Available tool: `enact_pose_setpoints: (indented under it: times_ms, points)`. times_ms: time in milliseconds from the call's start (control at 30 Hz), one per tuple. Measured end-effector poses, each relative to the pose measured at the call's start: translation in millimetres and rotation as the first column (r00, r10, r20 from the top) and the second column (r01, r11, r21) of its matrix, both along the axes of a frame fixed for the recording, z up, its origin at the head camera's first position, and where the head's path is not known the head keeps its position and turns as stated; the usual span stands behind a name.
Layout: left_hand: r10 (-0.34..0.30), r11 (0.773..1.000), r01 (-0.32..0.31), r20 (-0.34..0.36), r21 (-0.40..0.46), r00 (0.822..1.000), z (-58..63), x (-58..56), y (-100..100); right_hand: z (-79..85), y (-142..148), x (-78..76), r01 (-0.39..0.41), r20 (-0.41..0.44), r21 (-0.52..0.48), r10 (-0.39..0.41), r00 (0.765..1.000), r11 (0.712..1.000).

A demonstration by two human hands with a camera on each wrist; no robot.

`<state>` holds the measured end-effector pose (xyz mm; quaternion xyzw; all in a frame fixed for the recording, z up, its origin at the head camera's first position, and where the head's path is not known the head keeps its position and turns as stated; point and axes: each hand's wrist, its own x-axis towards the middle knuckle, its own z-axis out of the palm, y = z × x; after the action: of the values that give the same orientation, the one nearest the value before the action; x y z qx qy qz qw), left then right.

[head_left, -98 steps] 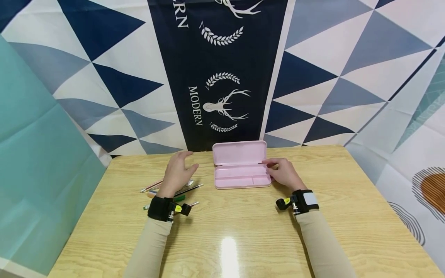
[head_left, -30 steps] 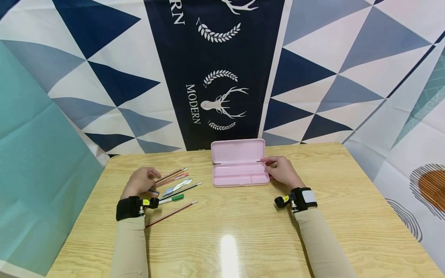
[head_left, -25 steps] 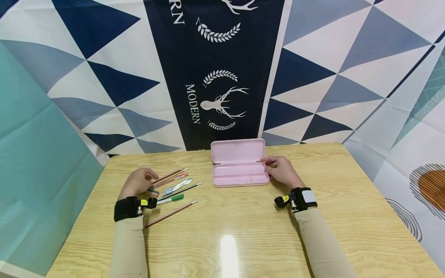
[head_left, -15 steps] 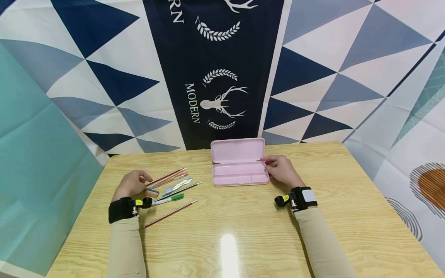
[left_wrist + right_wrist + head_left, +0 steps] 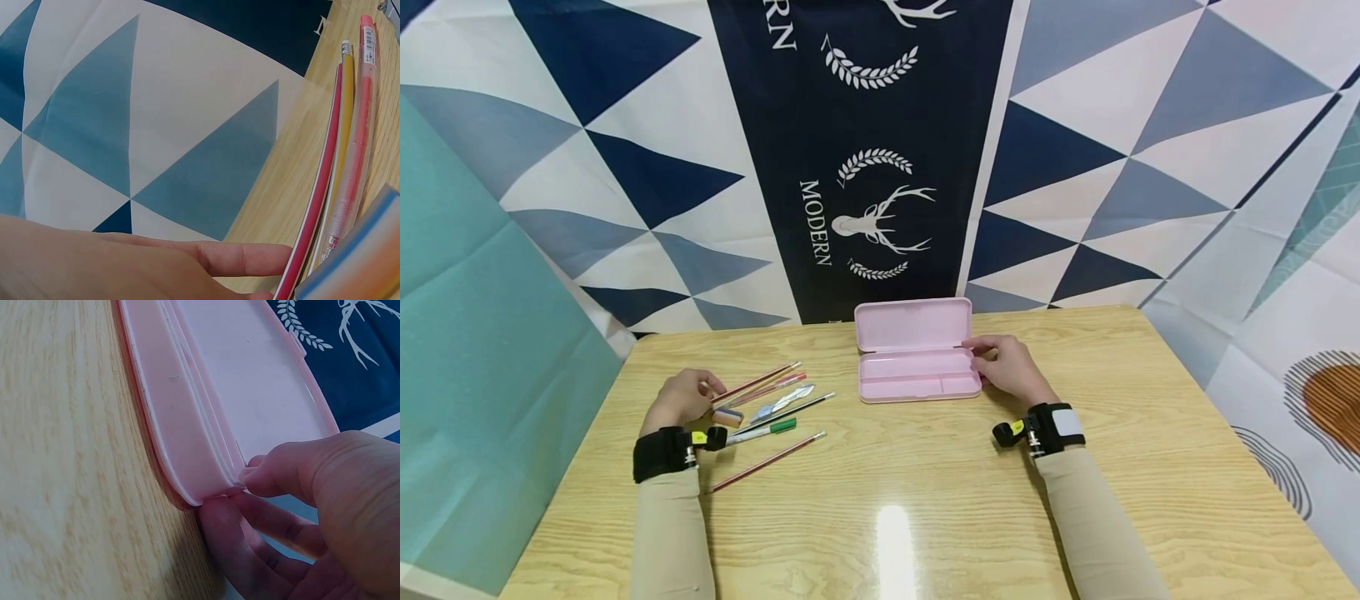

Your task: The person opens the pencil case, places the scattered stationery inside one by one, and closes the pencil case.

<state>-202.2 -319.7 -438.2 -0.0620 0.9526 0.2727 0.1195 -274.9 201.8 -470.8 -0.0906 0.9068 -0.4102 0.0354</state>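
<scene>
At the left of the head view, my left hand (image 5: 685,396) pinches the near end of a red-striped pencil (image 5: 756,382). In the left wrist view the index finger lies against this pencil (image 5: 320,194), and the thumb is mostly cut off. Beside it lie a yellow pencil (image 5: 345,100), a pink pen (image 5: 364,94) and a block eraser (image 5: 356,256) with a blue-striped sleeve. My right hand (image 5: 1009,369) grips the right end of an open pink pencil case (image 5: 898,390). Thumb and fingers hold the case's corner (image 5: 206,481) in the right wrist view.
Near the left hand lie a silvery-white flat item (image 5: 782,402), a dark pencil (image 5: 808,404), a green-capped marker (image 5: 784,425) and another red pencil (image 5: 767,462). The wooden table (image 5: 925,475) meets a patterned cloth (image 5: 880,167) at its back edge.
My left hand has moved from above the pens to their left ends, uncovering them and the eraser. The red-striped pencil has shifted slightly left. My right hand stays on the case.
</scene>
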Motion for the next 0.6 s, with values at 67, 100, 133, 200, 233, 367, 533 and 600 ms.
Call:
enact_pose_setpoints:
  times_ms: [67,100,133,200,233,367,533,600]
  points:
    - [-0.004,1.000,0.004,-0.005,-0.006,1.000,0.2,0.5,0.7,0.0,0.2,0.0,-0.001,0.001,-0.002,0.001,1.000,1.000]
    - [-0.007,1.000,0.007,-0.008,-0.011,1.000,0.2,0.7,0.9,0.1,0.2,0.1,-0.002,0.002,-0.003,0.002,1.000,1.000]
    - [-0.010,1.000,0.010,-0.012,-0.016,1.000,0.3,0.8,0.9,-0.1,0.2,0.0,-0.003,0.003,-0.004,0.003,1.000,1.000]
    - [-0.016,1.000,0.015,-0.019,-0.025,1.000,0.1,0.8,0.7,-0.4,0.3,-0.2,-0.004,0.003,-0.007,0.004,1.000,1.000]
    - [-0.021,0.999,0.020,-0.023,-0.030,1.000,-0.2,0.8,0.5,-0.5,0.3,-0.3,-0.005,0.003,-0.007,0.005,1.000,1.000]
    - [-0.018,0.999,0.017,-0.024,-0.034,1.000,-1.1,-0.2,0.4,-0.6,0.6,-0.4,-0.008,-0.001,-0.008,0.008,1.000,1.000]
    - [-0.008,1.000,0.007,-0.018,-0.026,1.000,-2.0,-1.0,0.3,-1.0,0.4,-0.4,-0.006,0.002,-0.013,0.006,1.000,1.000]
    - [-0.010,1.000,0.009,-0.018,-0.025,1.000,-2.4,-1.0,-0.4,-1.1,0.5,-0.4,-0.006,0.004,-0.013,0.006,1.000,1.000]
